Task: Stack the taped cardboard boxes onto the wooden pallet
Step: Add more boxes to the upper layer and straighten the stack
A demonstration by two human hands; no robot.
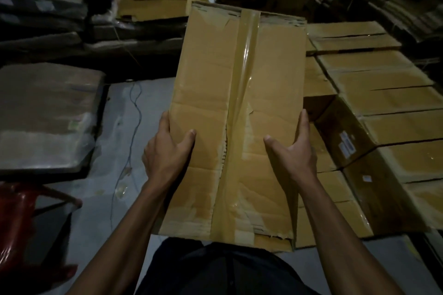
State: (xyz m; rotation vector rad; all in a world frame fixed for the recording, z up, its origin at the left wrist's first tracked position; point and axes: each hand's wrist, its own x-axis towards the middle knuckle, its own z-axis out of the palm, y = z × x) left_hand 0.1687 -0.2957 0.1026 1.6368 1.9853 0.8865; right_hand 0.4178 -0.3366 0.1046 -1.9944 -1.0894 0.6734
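our grip is two-handed: the left hand clamps the left long edge of the taped cardboard box, thumb laid flat on the top face and fingers wrapped down over the side; the right hand mirrors it on the right long edge, thumb on top, fingers curled round the side. both hands sit about midway along the box, either side of the glossy tape strip that runs the full length of the top. we hold the box lengthwise away from our body, its near end over our dark clothing, its far end torn and ragged. just right of it, lower, lies the stack of boxes, packed in rows with edges touching; the box's right edge overlaps that stack in our view. whether a pallet lies under them we cannot tell. to the left, a strip of pale floor lies open, crossed by a thin wire, bounded by a wrapped bundle and a red chair.
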